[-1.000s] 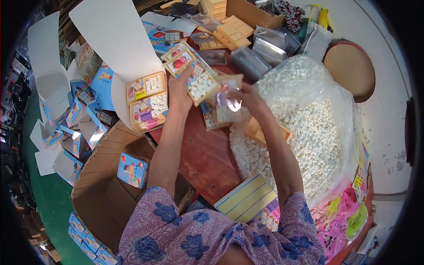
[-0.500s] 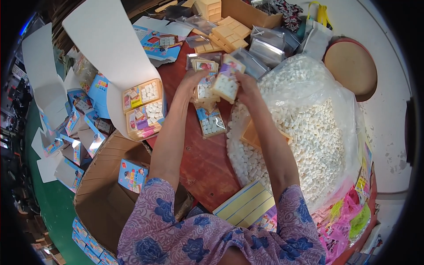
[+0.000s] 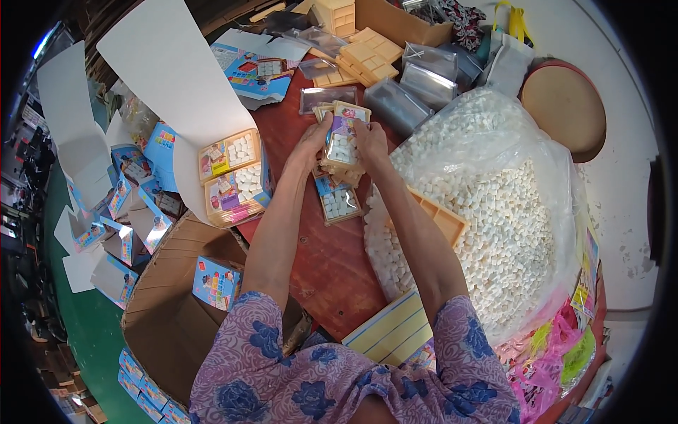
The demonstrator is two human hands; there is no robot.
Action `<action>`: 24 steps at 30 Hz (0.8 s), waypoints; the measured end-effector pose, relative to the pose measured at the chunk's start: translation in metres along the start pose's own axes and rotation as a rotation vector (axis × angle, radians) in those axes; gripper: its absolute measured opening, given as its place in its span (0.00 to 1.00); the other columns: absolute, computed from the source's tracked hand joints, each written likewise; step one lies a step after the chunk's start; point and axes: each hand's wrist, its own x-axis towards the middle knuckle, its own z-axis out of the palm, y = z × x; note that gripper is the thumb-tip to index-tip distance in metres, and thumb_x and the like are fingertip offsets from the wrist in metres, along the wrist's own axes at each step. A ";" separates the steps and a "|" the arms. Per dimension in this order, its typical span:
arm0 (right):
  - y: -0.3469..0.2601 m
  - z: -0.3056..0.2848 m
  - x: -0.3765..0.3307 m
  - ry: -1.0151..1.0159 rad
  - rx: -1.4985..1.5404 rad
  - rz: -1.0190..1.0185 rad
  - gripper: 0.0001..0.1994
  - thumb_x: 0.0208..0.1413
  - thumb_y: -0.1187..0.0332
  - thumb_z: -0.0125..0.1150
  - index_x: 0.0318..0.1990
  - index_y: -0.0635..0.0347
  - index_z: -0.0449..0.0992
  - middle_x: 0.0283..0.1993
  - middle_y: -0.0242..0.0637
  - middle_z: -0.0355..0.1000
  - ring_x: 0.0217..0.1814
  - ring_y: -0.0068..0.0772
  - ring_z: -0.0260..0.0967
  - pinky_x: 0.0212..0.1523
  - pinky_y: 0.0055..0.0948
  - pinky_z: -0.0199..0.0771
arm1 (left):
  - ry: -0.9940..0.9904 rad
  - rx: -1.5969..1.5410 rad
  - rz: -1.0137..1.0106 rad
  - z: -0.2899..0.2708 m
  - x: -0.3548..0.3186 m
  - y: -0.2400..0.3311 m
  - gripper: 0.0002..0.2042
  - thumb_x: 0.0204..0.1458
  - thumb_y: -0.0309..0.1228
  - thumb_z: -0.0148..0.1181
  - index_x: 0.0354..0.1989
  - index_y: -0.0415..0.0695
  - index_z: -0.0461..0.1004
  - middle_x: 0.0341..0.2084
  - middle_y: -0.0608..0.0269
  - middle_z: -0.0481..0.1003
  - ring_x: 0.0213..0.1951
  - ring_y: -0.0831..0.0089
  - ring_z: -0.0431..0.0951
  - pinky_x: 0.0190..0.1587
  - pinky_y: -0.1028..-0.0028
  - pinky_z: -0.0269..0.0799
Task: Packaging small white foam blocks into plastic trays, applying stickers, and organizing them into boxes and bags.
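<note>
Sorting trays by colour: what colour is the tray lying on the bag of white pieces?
Yellow-orange plastic tray, seen in the head view.

Bright even light overhead; my view sharp at centre, bends toward black fisheye rim; glare on clear plastic bag of white pieces (image 3: 494, 212), right of frame.

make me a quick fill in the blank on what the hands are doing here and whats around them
1. Both hands, left hand and right hand, hold a small tan tray filled with ____ pieces.
2. The big clear bag of white pieces lies to the person's ____.
3. The open cardboard box with a blue packet inside sits at the person's ____.
4. The hands work above a ____ table.

Missing words: white; right; left; red
</note>
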 end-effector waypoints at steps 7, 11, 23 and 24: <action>-0.001 -0.018 -0.014 0.236 -0.575 -0.204 0.26 0.43 0.50 0.48 0.37 0.68 0.66 0.30 0.50 0.66 0.30 0.54 0.64 0.34 0.40 0.63 | 0.021 0.239 0.017 -0.004 -0.004 0.003 0.26 0.43 0.56 0.47 0.41 0.45 0.66 0.34 0.64 0.70 0.37 0.74 0.68 0.39 0.71 0.63; -0.013 -0.023 -0.020 -0.120 -0.064 0.050 0.23 0.45 0.54 0.48 0.37 0.69 0.65 0.32 0.47 0.67 0.35 0.38 0.65 0.35 0.34 0.64 | -0.033 0.305 0.061 0.016 -0.026 0.015 0.27 0.43 0.56 0.47 0.41 0.44 0.65 0.35 0.62 0.70 0.36 0.73 0.69 0.37 0.73 0.64; -0.013 -0.028 -0.070 -0.430 0.041 0.013 0.24 0.44 0.57 0.52 0.43 0.69 0.62 0.36 0.43 0.67 0.37 0.31 0.64 0.36 0.27 0.64 | 0.256 0.230 0.235 0.007 -0.088 -0.021 0.26 0.43 0.45 0.47 0.41 0.31 0.62 0.38 0.47 0.66 0.44 0.61 0.66 0.45 0.70 0.61; -0.007 -0.029 -0.068 -0.425 0.040 0.012 0.24 0.44 0.57 0.52 0.43 0.69 0.62 0.36 0.43 0.67 0.37 0.31 0.64 0.36 0.27 0.64 | 0.251 0.229 0.236 0.006 -0.087 -0.027 0.26 0.43 0.45 0.47 0.41 0.31 0.62 0.38 0.47 0.66 0.44 0.61 0.66 0.45 0.70 0.61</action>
